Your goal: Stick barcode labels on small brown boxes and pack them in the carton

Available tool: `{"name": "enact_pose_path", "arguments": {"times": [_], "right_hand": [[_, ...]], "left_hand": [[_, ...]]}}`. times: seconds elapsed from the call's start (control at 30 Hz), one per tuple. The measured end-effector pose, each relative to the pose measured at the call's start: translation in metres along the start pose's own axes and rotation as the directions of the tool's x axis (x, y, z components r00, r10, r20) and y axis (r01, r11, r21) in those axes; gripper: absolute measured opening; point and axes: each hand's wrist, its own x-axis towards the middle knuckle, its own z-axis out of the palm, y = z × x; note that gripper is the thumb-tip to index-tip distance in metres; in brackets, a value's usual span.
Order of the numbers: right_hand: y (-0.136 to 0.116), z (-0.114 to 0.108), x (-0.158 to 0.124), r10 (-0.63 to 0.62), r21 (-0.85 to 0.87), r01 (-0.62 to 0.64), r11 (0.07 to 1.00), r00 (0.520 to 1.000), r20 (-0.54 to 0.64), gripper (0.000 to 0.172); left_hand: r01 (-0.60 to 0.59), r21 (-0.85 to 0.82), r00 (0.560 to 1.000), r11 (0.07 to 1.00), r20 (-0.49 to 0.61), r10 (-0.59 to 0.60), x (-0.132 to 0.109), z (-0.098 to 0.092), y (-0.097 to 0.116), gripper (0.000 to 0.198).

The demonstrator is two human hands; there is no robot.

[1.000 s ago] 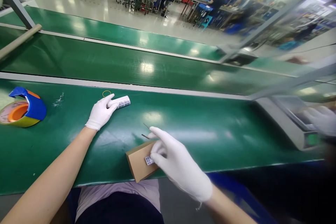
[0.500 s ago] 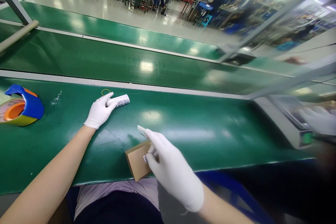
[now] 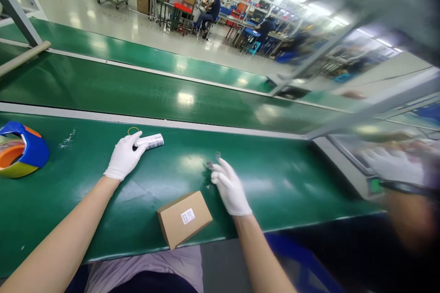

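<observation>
A white-gloved left hand of mine is closed on a white roll of labels lying on the green work surface. A thin yellow rubber band lies just beyond those fingers. My right hand, also gloved, is raised over the surface with its fingers pinched on small, partly blurred labels. Between my forearms, near the front edge, a closed brown box rests at an angle, a printed white sticker on its upper face.
Blue, orange and yellow tape rolls stand at the left. On the right, another person's gloved hand is over a grey device. A metal-edged belt runs behind; slanted posts rise at both sides.
My right hand has moved off the box, forward and to the right, uncovering its sticker. The left hand keeps its hold on the roll. The camera view has tilted up somewhat.
</observation>
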Motion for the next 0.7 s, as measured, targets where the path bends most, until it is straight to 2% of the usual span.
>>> {"name": "enact_pose_path", "arguments": {"times": [0.13, 0.2, 0.27, 0.3, 0.37, 0.4, 0.43, 0.47, 0.5, 0.53, 0.6, 0.63, 0.67, 0.7], "right_hand": [[0.016, -0.015, 0.017, 0.002, 0.173, -0.01, 0.985, 0.999, 0.046, 0.052], [0.017, -0.019, 0.018, 0.006, 0.243, -0.022, 0.97, 0.998, 0.066, 0.047], [0.017, -0.022, 0.018, 0.01, 0.295, -0.034, 0.955, 0.997, 0.083, 0.045], [0.018, -0.022, 0.018, 0.011, 0.315, -0.038, 0.948, 0.996, 0.088, 0.045], [0.019, -0.023, 0.019, 0.009, 0.343, -0.04, 0.939, 0.996, 0.092, 0.047], [0.02, -0.023, 0.021, 0.007, 0.351, -0.039, 0.936, 0.996, 0.092, 0.048], [0.021, -0.023, 0.022, 0.004, 0.355, -0.036, 0.934, 0.996, 0.09, 0.049], [0.022, -0.023, 0.023, -0.001, 0.358, -0.03, 0.933, 0.996, 0.086, 0.049], [0.022, -0.023, 0.024, -0.006, 0.358, -0.023, 0.934, 0.997, 0.08, 0.05], [0.023, -0.023, 0.025, -0.013, 0.356, -0.014, 0.935, 0.997, 0.073, 0.051], [0.024, -0.023, 0.025, -0.028, 0.347, 0.007, 0.938, 0.998, 0.056, 0.052], [0.023, -0.022, 0.024, -0.037, 0.339, 0.019, 0.94, 0.998, 0.047, 0.053], [0.023, -0.022, 0.022, -0.046, 0.329, 0.03, 0.944, 0.998, 0.04, 0.053], [0.022, -0.021, 0.02, -0.056, 0.316, 0.043, 0.948, 0.998, 0.032, 0.053]], "left_hand": [[-0.09, 0.159, 0.989, 0.983, -0.105, 0.108, -0.001, -0.002, 0.002, 0.057], [-0.142, 0.237, 0.975, 0.961, -0.135, 0.177, -0.01, -0.013, 0.019, 0.059], [-0.32, 0.233, 0.935, 0.918, -0.076, 0.345, -0.029, -0.025, 0.048, 0.061], [-0.472, 0.174, 0.878, 0.864, 0.003, 0.479, -0.042, -0.029, 0.064, 0.061], [-0.735, 0.016, 0.675, 0.678, 0.123, 0.728, -0.07, -0.029, 0.091, 0.063], [-0.809, -0.047, 0.573, 0.585, 0.156, 0.805, -0.082, -0.023, 0.099, 0.057], [-0.885, -0.082, 0.445, 0.459, 0.147, 0.884, -0.091, -0.014, 0.103, 0.044], [-0.925, -0.08, 0.359, 0.372, 0.139, 0.923, -0.097, -0.004, 0.104, 0.035], [-0.949, -0.069, 0.297, 0.307, 0.119, 0.947, -0.099, 0.008, 0.101, 0.033], [-0.964, -0.056, 0.253, 0.259, 0.098, 0.962, -0.097, 0.019, 0.097, 0.035], [-0.976, -0.056, 0.209, 0.212, 0.065, 0.976, -0.086, 0.035, 0.085, 0.045], [-0.976, -0.065, 0.203, 0.206, 0.051, 0.978, -0.078, 0.037, 0.078, 0.053], [-0.972, -0.072, 0.223, 0.225, 0.038, 0.974, -0.071, 0.038, 0.072, 0.063], [-0.962, -0.075, 0.262, 0.263, 0.017, 0.965, -0.065, 0.036, 0.065, 0.071]]}}
